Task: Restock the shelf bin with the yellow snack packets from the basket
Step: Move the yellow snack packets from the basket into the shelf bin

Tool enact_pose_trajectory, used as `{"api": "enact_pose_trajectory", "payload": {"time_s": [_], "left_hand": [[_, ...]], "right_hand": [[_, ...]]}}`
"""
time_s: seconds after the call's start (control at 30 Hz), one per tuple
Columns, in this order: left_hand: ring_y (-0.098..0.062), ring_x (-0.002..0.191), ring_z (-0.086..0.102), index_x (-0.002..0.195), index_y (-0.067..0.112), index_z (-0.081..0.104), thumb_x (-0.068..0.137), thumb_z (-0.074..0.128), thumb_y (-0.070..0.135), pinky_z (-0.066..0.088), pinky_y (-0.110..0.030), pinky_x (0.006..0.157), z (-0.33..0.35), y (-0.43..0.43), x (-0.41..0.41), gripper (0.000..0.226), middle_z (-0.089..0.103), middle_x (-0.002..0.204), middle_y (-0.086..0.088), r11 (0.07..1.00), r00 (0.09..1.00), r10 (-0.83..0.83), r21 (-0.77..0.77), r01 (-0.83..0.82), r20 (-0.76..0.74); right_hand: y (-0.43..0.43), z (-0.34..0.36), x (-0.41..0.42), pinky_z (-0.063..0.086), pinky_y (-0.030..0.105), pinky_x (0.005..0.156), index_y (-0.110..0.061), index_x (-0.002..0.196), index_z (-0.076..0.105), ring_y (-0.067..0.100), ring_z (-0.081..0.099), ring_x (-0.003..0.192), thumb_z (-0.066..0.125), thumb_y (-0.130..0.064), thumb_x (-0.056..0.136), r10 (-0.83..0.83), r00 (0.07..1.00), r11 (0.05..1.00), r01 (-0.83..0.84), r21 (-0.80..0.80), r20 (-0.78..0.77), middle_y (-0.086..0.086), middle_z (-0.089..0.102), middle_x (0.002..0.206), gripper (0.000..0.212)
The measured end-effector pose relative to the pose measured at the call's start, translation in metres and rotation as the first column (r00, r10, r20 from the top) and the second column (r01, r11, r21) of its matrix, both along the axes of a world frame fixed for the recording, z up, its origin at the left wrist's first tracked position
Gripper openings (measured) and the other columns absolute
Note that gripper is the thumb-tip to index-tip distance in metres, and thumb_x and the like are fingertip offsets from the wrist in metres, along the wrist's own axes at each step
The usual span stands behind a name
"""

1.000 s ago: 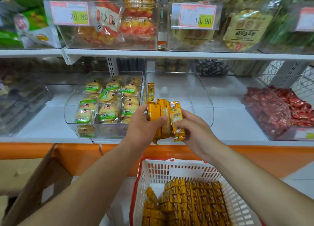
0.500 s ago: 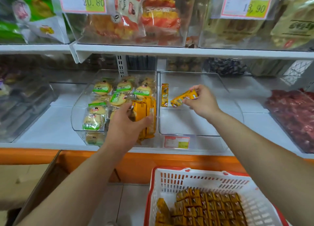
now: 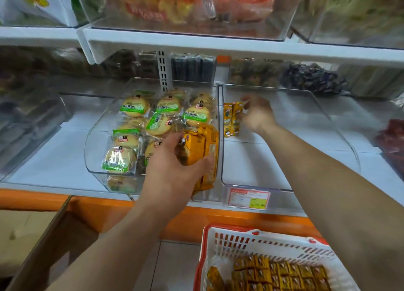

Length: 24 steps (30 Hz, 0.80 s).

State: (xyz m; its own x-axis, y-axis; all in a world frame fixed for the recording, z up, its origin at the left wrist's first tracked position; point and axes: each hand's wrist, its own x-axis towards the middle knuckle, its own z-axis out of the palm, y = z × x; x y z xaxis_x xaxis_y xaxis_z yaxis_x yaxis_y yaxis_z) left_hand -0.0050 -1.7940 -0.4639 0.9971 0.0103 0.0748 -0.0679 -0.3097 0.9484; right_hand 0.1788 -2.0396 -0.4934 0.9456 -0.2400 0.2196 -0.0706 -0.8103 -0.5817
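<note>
Two yellow snack packets (image 3: pixel 232 119) sat against the shelf bin's (image 3: pixel 284 155) left wall, toward its back. My right hand (image 3: pixel 256 113) reached into the bin with fingers at the packets; it was blurred, so I couldn't tell the grip. My left hand (image 3: pixel 172 170), just left of the bin, was clamped round a packet stack (image 3: pixel 200 146). The basket (image 3: pixel 229 242) below the bin held more.

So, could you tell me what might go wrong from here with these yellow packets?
The two yellow packets stand on edge against the clear bin's left wall with only bare floor beside them; they may topple once the right hand leaves. The left hand grips a thick bundle of packets close to the cake bin; one could slip in among the green-labelled cakes.
</note>
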Motion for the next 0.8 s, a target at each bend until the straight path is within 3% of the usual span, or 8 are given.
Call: {"api": "enact_pose_trajectory", "payload": {"time_s": [0.1, 0.2, 0.3, 0.37, 0.5, 0.6, 0.73, 0.8], "left_hand": [[0.009, 0.08, 0.066, 0.13, 0.021, 0.06, 0.084, 0.081, 0.034, 0.051, -0.006, 0.057, 0.002, -0.002, -0.001, 0.052, 0.074, 0.091, 0.011, 1.0, 1.0, -0.005, 0.012, 0.005, -0.001], [0.001, 0.082, 0.07, 0.125, 0.023, 0.062, 0.084, 0.081, 0.034, 0.057, -0.012, 0.061, 0.008, -0.006, -0.004, 0.047, 0.075, 0.094, 0.01, 1.0, 1.0, -0.023, -0.009, 0.023, -0.015], [-0.003, 0.077, 0.072, 0.117, 0.022, 0.065, 0.084, 0.081, 0.03, 0.056, -0.015, 0.056, 0.016, -0.013, -0.011, 0.038, 0.076, 0.087, 0.007, 0.996, 0.998, -0.053, -0.074, 0.05, -0.039], [-0.008, 0.08, 0.074, 0.11, 0.023, 0.066, 0.084, 0.081, 0.027, 0.061, -0.022, 0.062, 0.023, -0.02, -0.018, 0.031, 0.077, 0.087, 0.006, 0.988, 0.993, -0.097, -0.128, 0.088, -0.063], [-0.021, 0.091, 0.076, 0.115, 0.017, 0.068, 0.085, 0.08, 0.023, 0.064, -0.043, 0.078, 0.036, -0.04, -0.04, 0.033, 0.079, 0.097, -0.002, 0.957, 0.969, -0.229, -0.204, 0.206, -0.095], [-0.032, 0.093, 0.076, 0.114, 0.011, 0.07, 0.089, 0.075, 0.021, 0.064, -0.047, 0.078, 0.04, -0.054, -0.058, 0.028, 0.078, 0.098, -0.011, 0.923, 0.953, -0.291, -0.29, 0.254, -0.089], [-0.033, 0.097, 0.075, 0.118, 0.013, 0.07, 0.095, 0.068, 0.023, 0.06, -0.035, 0.063, 0.045, -0.063, -0.076, 0.025, 0.077, 0.106, -0.014, 0.825, 0.916, -0.362, -0.517, 0.228, -0.172], [-0.029, 0.094, 0.076, 0.117, 0.015, 0.071, 0.094, 0.068, 0.023, 0.059, -0.032, 0.062, 0.048, -0.065, -0.081, 0.025, 0.077, 0.107, -0.013, 0.799, 0.909, -0.381, -0.555, 0.232, -0.168]], "right_hand": [[0.0, 0.004, -0.013, 0.044, 0.026, 0.09, -0.015, 0.133, 0.052, 0.027, 0.058, 0.115, 0.075, -0.025, 0.085, -0.04, 0.999, 0.999, 0.039, 0.021, 0.012, 0.009, 0.059, 0.13, 0.053], [0.0, 0.022, -0.053, 0.048, 0.031, 0.089, -0.01, 0.125, 0.056, 0.026, 0.059, 0.108, 0.075, -0.025, 0.083, 0.007, 0.999, 0.999, -0.008, 0.05, 0.034, 0.01, 0.061, 0.119, 0.049], [0.004, 0.043, -0.124, 0.047, 0.023, 0.07, -0.017, 0.107, 0.065, 0.012, 0.062, 0.081, 0.075, -0.019, 0.083, 0.086, 0.995, 0.959, -0.099, 0.264, 0.059, -0.001, 0.066, 0.095, 0.027], [0.008, 0.054, -0.177, 0.05, 0.019, 0.063, -0.025, 0.101, 0.066, 0.01, 0.066, 0.072, 0.072, -0.015, 0.086, 0.192, 0.981, 0.872, -0.188, 0.452, 0.037, -0.004, 0.07, 0.086, 0.019], [0.019, 0.068, -0.256, 0.057, 0.025, 0.061, -0.032, 0.127, 0.058, 0.019, 0.073, 0.079, 0.068, -0.018, 0.092, 0.343, 0.939, 0.698, -0.257, 0.669, 0.003, -0.004, 0.072, 0.101, 0.039], [0.025, 0.071, -0.278, 0.061, 0.035, 0.066, -0.038, 0.133, 0.054, 0.023, 0.071, 0.08, 0.076, -0.027, 0.085, 0.312, 0.949, 0.738, -0.271, 0.618, 0.043, -0.004, 0.068, 0.108, 0.054], [0.013, 0.08, -0.288, 0.06, 0.032, 0.069, -0.04, 0.123, 0.066, 0.022, 0.073, 0.08, 0.08, -0.018, 0.082, 0.311, 0.944, 0.696, -0.303, 0.652, 0.107, 0.001, 0.068, 0.107, 0.049], [0.005, 0.082, -0.292, 0.058, 0.038, 0.075, -0.031, 0.124, 0.067, 0.027, 0.073, 0.084, 0.071, -0.013, 0.087, 0.354, 0.928, 0.57, -0.308, 0.762, 0.111, 0.011, 0.071, 0.105, 0.042]]}}
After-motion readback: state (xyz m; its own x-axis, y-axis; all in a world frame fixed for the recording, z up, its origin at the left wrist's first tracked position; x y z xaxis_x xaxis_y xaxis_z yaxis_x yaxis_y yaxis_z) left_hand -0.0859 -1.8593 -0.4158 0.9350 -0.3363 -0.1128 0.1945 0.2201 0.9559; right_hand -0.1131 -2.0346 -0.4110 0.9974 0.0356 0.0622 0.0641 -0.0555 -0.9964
